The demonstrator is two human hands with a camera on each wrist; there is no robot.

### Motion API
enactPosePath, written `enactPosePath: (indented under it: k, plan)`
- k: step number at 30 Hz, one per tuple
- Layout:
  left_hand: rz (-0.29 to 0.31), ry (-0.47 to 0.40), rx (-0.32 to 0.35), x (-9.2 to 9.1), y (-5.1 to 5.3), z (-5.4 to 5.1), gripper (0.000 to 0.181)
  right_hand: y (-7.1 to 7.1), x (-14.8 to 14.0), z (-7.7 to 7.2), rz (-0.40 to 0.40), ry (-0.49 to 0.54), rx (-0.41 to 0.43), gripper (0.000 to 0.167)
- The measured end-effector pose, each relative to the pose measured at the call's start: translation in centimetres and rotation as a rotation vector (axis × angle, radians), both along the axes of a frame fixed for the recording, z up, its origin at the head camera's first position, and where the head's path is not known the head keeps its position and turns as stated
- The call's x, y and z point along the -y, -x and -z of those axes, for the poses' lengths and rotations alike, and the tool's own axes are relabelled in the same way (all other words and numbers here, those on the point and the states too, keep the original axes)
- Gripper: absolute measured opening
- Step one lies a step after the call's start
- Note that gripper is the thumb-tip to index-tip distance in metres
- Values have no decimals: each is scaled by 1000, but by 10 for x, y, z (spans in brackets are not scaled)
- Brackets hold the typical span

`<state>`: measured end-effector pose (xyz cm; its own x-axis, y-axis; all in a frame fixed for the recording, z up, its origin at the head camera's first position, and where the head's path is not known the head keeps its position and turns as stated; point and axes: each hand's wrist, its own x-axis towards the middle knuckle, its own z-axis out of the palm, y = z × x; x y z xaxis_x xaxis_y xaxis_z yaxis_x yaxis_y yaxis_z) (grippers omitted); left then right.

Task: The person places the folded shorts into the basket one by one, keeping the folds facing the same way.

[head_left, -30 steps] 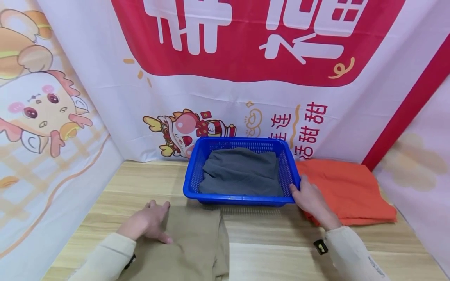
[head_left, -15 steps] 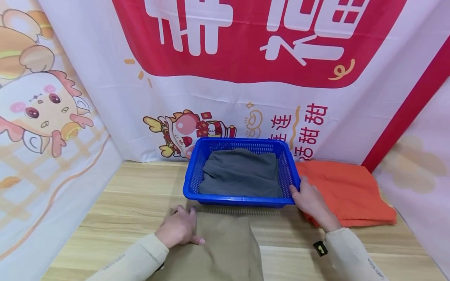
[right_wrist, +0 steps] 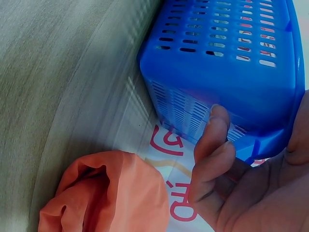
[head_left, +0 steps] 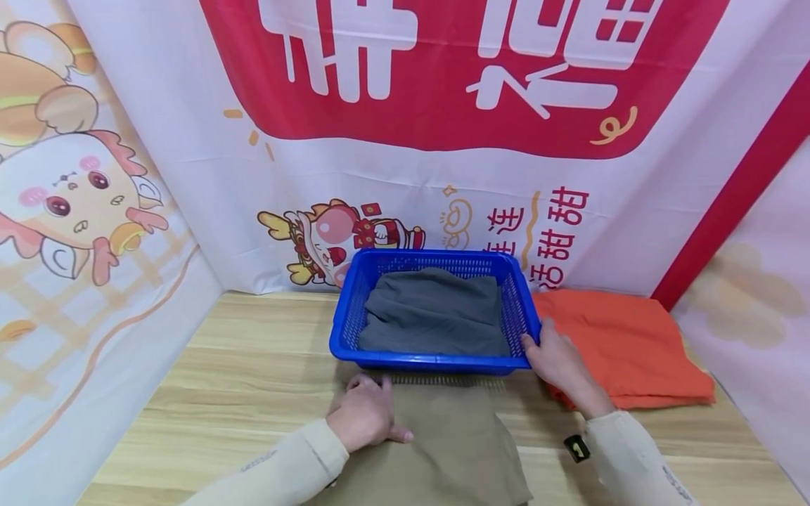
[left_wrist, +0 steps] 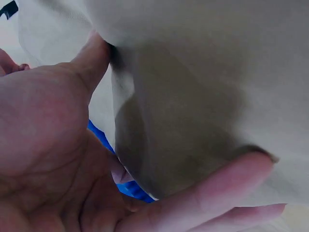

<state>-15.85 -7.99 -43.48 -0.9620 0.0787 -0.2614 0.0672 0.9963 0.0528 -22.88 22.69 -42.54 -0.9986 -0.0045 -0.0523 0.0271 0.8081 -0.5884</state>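
A blue plastic basket stands at the back of the table, with a folded dark grey garment inside. My right hand grips its right front corner; in the right wrist view the fingers curl under the rim. In front of the basket lies a folded khaki garment. My left hand holds this cloth near its far left corner, thumb toward the right. The left wrist view shows the khaki cloth between thumb and fingers; part of the grip is hidden.
A folded orange garment lies right of the basket, beyond my right hand. Wooden tabletop shows on the left. A printed white and red cloth backdrop hangs right behind the basket, with printed cloth on both sides.
My left hand has moved right, and the khaki garment has slid right with it, now in front of the basket. The right hand and basket have stayed in place.
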Motion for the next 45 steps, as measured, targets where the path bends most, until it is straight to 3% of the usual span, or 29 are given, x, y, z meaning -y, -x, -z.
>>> enactPosePath:
  k: [7, 11, 15, 20, 28, 32, 35, 39, 42, 45]
  plan:
    - [-50, -11, 35, -25, 5, 3, 111, -1, -1, 3, -2, 6, -4, 48]
    - [37, 17, 10, -24, 8, 1, 111, -2, -3, 4, -9, -18, -28, 49]
    - [97, -18, 8, -11, 9, -3, 110, -6, -5, 1, -15, -56, -71, 62]
    - [92, -91, 17, 13, 5, -10, 104, -17, -11, -7, -26, -34, -100, 80]
    - [75, -208, 4, 51, 0, -13, 99, -52, -15, -9, -48, -69, -129, 74]
    - [62, -242, 10, 61, 2, -6, 83, -67, -8, -3, -108, -83, -62, 68]
    - [40, -308, 29, 66, 4, -2, 66, -74, 1, 3, -173, -17, 89, 72]
    - [1, -400, 43, 70, 5, 3, 60, -79, 13, 13, -231, 20, 268, 96]
    - [-17, -455, 60, 72, 6, 6, 61, -80, 19, 19, -259, -37, 312, 113]
    - [-25, -501, 84, 73, 6, 8, 62, -81, 25, 24, -283, -68, 329, 118]
